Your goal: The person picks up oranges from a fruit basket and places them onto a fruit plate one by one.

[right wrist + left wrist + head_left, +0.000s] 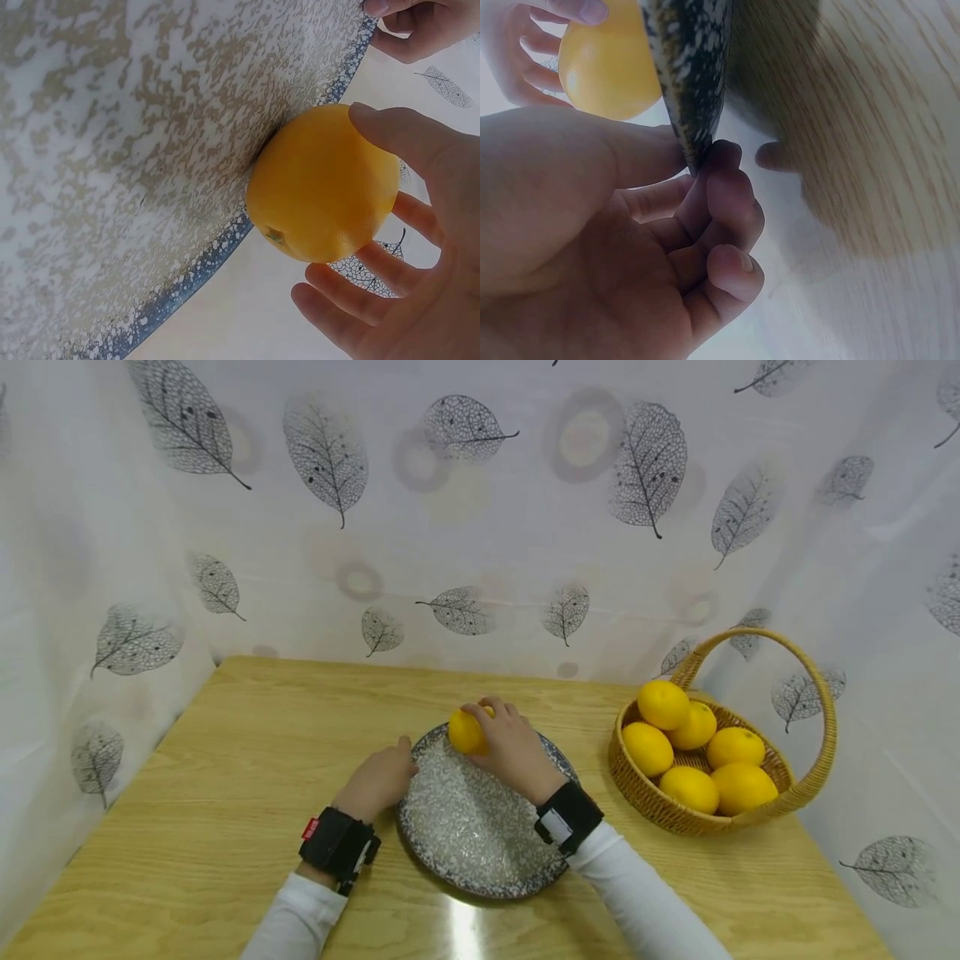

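A round speckled grey plate (480, 827) with a dark rim lies on the table. At its back edge the right hand (513, 752) holds an orange fruit (467, 732), thumb on one side and fingers on the other. In the right wrist view the fruit (322, 184) touches the plate (112, 165) near the rim, with the right hand (420, 247) curved round it. The left hand (378, 779) is at the plate's left rim. The left wrist view shows the left hand (630, 232) pinching the plate's rim (694, 82) between thumb and curled fingers.
A wicker basket (652, 797) with a tall handle stands at the right of the wooden table (225, 793), holding several orange fruits (690, 789). A pale curtain (480, 510) with a leaf print hangs behind and along both sides of the table.
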A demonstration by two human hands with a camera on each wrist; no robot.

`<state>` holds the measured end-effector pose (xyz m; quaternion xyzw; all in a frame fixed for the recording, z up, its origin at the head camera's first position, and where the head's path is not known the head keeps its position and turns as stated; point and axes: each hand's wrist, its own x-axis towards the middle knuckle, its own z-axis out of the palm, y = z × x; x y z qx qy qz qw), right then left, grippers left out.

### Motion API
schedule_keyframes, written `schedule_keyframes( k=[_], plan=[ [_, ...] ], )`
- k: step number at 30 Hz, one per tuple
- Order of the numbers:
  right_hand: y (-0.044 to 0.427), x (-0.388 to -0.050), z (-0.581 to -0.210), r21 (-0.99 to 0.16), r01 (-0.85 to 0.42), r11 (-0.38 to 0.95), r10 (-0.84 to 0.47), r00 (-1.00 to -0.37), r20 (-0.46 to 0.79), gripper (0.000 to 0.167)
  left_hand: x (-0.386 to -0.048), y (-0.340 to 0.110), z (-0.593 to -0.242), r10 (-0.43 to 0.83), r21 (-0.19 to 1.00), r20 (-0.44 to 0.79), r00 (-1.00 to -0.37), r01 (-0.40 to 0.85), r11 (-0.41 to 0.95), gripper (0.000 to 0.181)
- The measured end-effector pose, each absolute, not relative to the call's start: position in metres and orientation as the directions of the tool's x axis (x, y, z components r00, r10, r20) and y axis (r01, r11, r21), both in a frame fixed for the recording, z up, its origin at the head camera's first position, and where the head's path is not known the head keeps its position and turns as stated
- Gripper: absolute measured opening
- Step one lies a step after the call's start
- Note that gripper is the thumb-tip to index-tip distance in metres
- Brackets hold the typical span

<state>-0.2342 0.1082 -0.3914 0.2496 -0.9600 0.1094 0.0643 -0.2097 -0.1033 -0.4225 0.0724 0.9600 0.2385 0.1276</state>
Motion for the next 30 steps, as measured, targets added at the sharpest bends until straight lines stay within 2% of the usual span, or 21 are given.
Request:
schedule_keyframes(
  k=[5,11,19,30],
  plan=[
    [0.110,-0.233,-0.389,-0.176,-0.495,0.851,-0.464,-0.865,0.193,0.069,-0.210,-0.103,-0.422,0.199,0.480,-0.208,-0.958,0.078,0.874,0.057],
    [0.116,-0.232,-0.381,-0.258,-0.448,0.856,-0.429,-0.894,0.129,0.059,-0.210,-0.103,-0.420,0.189,0.472,-0.208,-0.960,0.071,0.879,0.055],
    [0.148,-0.235,-0.361,-0.293,-0.408,0.865,-0.386,-0.913,0.133,0.059,-0.208,-0.104,-0.418,0.192,0.477,-0.205,-0.960,0.073,0.876,0.055],
    [0.221,-0.243,-0.335,-0.211,-0.290,0.934,-0.257,-0.952,0.167,0.060,-0.207,-0.103,-0.417,0.196,0.488,-0.224,-0.955,0.064,0.870,0.057]
  ],
)
